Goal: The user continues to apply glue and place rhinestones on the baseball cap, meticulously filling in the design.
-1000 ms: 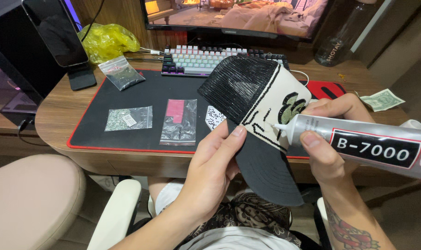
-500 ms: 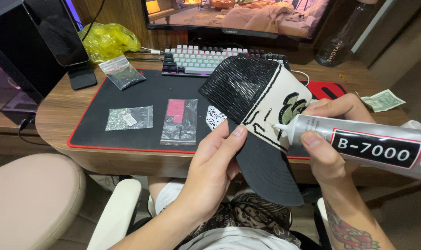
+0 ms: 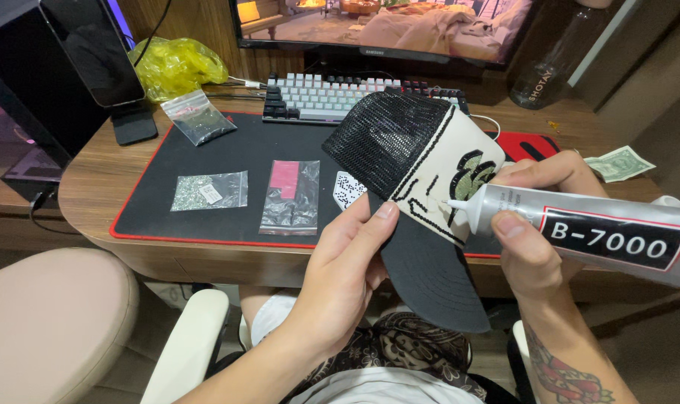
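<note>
Your left hand [image 3: 347, 273] grips the cap [image 3: 422, 187] by its brim, centre-near over your lap. Right hand [image 3: 531, 224] pinches the glue tube [image 3: 602, 236] — long axis running right, nozzle touching the cap's cream front panel.

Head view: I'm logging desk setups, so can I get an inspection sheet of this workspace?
Surface: wooden desk under a black mat with red edging.
Job's things: cap with black mesh back, cream front panel and black brim; silver glue tube, nozzle at the front panel.
Clutter: three small clear bags on the mat, yellow plastic bag, banknote, dark bottle.
Grips: left hand holds the cap by the brim; right hand holds the tube.
Cables: a white one by the keyboard; a dark one hanging at the desk's left edge.
Surroundings: monitor, phone on a stand, padded seat.
</note>
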